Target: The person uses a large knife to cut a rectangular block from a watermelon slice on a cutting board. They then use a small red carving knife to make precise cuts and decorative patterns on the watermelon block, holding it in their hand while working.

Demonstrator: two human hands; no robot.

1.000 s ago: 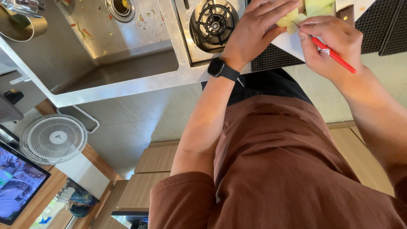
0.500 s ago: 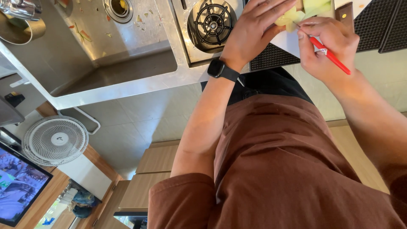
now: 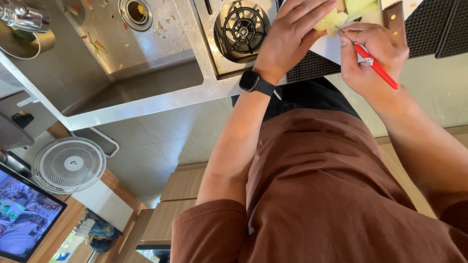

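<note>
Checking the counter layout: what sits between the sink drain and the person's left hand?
In the head view, a gas burner lies between the sink drain and the left hand.
</note>
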